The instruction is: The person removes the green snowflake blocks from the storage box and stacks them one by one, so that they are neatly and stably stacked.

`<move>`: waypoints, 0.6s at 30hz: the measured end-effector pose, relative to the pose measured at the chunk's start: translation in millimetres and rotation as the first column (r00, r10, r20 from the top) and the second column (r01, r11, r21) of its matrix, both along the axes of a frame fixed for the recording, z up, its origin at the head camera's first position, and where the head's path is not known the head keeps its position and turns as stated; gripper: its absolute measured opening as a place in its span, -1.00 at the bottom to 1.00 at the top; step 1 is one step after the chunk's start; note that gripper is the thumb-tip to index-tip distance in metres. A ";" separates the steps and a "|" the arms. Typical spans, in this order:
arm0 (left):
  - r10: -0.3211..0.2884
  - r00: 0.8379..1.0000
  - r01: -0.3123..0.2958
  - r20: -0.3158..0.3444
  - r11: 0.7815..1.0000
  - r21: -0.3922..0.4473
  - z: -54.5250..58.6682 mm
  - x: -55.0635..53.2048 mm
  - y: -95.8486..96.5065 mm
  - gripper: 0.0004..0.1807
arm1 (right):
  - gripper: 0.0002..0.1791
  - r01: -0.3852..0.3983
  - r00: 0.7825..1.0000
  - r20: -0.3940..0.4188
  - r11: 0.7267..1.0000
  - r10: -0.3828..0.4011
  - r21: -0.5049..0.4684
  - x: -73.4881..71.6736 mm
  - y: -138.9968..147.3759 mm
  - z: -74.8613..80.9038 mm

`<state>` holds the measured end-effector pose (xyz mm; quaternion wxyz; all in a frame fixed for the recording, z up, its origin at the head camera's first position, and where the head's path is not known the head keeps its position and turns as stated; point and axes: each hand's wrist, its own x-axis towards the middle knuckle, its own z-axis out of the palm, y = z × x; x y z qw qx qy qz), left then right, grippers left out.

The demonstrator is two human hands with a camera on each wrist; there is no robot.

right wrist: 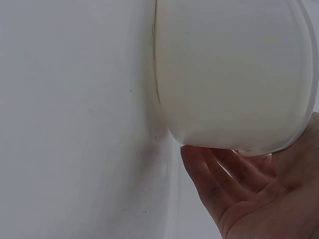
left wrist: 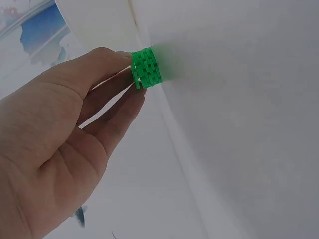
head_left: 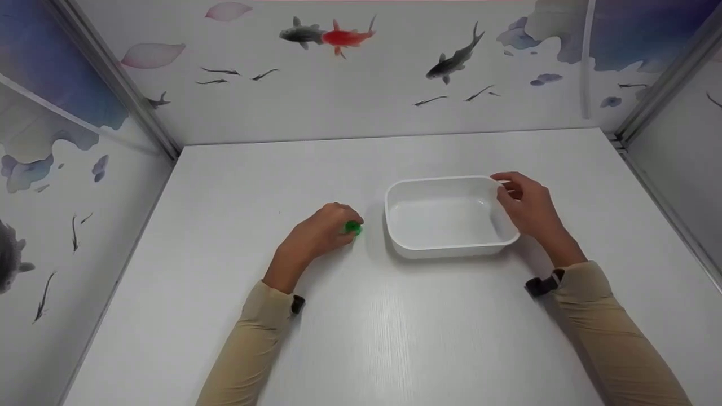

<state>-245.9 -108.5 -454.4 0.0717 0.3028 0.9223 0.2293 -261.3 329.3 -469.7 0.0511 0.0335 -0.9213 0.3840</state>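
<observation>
My left hand [head_left: 326, 230] pinches a small bright-green, round piece [head_left: 353, 227] between thumb and fingertips, just above or on the table, left of a white plastic tub. In the left wrist view the green piece [left wrist: 146, 67] shows a linked, brick-like pattern with small gaps, like a short rolled band. The rectangular white tub [head_left: 451, 249] has rounded corners, and nothing lies inside it. At its right end my right hand [head_left: 527, 203] holds the rim near the far corner. From the right wrist, its fingers [right wrist: 212, 186] extend along the outside of the tub wall [right wrist: 234, 74].
A white table [head_left: 350, 338] spreads under both hands. Behind it rises a white panel [head_left: 361, 84] printed with fish and petals, and similar panels [head_left: 84, 237] flank the sides. Metal posts [head_left: 121, 73] stand at the corners.
</observation>
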 end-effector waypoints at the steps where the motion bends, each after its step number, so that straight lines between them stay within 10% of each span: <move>1: 0.000 1.000 0.000 0.001 1.000 0.001 -0.1 0.0 0.0 -0.69 | -0.54 -0.001 1.000 0.000 1.000 0.001 0.002 0.1 0.0 -0.1; 18: 0.041 0.996 -0.037 -0.073 0.998 0.049 -2.2 -0.5 -4.0 -0.64 | -0.53 -0.003 1.000 0.023 1.000 0.003 -0.002 -1.0 0.1 0.1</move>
